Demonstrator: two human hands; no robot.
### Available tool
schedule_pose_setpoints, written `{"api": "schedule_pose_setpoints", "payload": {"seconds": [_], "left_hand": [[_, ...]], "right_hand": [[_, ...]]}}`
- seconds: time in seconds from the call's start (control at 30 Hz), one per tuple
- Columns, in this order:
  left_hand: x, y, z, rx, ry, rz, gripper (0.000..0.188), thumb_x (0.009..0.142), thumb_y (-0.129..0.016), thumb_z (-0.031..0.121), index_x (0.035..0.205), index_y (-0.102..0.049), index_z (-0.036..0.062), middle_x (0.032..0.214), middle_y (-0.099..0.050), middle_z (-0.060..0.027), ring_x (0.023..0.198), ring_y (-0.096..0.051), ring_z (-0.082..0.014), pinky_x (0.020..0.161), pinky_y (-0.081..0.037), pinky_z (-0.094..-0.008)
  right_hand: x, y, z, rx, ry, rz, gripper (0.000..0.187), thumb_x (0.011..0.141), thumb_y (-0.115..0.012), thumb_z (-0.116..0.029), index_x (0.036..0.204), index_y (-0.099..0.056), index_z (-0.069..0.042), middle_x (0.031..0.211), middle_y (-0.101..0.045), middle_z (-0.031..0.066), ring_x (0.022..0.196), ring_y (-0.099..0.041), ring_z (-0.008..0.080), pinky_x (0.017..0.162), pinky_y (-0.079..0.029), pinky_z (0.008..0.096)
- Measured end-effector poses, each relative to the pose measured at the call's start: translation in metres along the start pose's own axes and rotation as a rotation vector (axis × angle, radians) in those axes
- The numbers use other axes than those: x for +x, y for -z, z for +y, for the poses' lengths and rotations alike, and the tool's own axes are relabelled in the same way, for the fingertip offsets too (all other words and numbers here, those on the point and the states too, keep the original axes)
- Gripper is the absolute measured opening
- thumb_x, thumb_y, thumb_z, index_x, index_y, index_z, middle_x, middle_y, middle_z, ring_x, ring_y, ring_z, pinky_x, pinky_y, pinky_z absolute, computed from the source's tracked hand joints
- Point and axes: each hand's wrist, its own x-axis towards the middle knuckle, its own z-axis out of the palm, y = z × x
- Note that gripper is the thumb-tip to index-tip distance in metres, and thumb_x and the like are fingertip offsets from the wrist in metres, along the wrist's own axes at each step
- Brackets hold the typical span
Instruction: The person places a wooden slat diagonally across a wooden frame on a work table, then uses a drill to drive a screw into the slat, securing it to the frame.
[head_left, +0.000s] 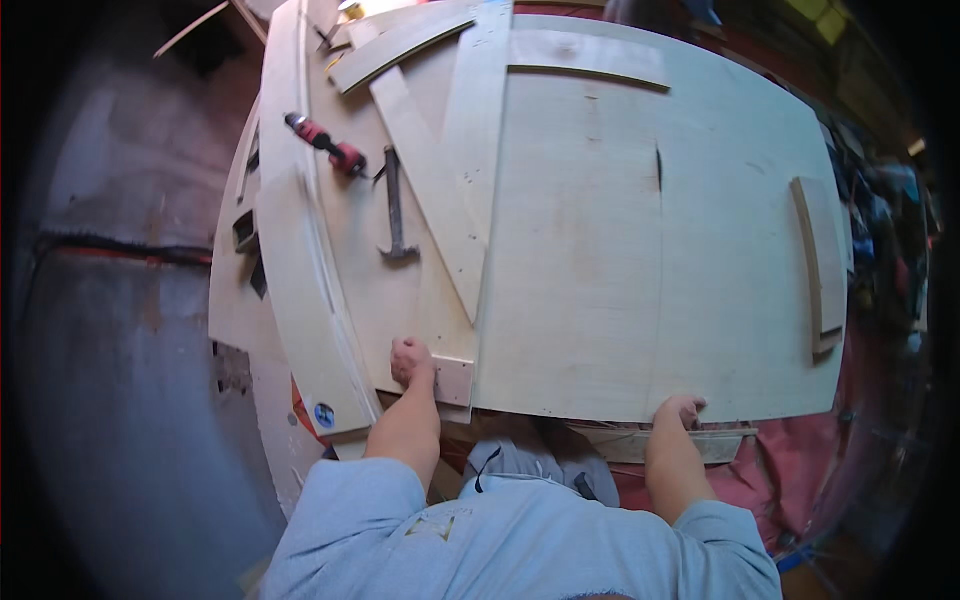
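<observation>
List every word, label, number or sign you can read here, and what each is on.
No text is readable.
Round blue mark on the curved pale board: too small to make out.
Emblem on the shirt: too blurred to read.
Red-and-black drill and large pale panel: no legible lettering.

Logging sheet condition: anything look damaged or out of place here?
Yes: the big pale wood sheet has a dark, slit-like mark near mid-width, toward the far edge. It stands out against the pale surface; whether it's a split or a stain, I can't tell.
</observation>
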Motion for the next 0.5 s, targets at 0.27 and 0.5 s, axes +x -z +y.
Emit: {"api": "schedule_pose_setpoints", "payload": {"seconds": [0.27, 0.5], "left_hand": [[-0.009, 0.008, -0.003, -0.061, -0.044, -0.019, 0.032, 0.095, -0.047, 0.033, 0.096, -0.066, 0.0076, 0.097, -0.074, -0.0181, 0.091, -0.070, -0.0410, 0.077, -0.052, -0.0536], [-0.010, 0.005, 0.002, -0.059, -0.063, -0.018, 0.033, 0.095, -0.047, 0.034, 0.097, -0.065, 0.0070, 0.099, -0.073, -0.0178, 0.092, -0.070, -0.0411, 0.078, -0.052, -0.0530]], "right_hand": [[0.014, -0.014, -0.003, 0.085, -0.144, 0.127, 0.080, 0.104, -0.035, -0.055, 0.137, -0.037, 0.017, 0.124, -0.066, 0.0313, 0.106, -0.072, 0.0412, 0.089, -0.060, 0.0519], [0.013, -0.004, -0.005, 0.164, -0.176, 0.096, 0.083, 0.101, -0.036, -0.061, 0.139, -0.038, 0.013, 0.120, -0.069, 0.0305, 0.105, -0.071, 0.0437, 0.092, -0.058, 0.0524]]}}
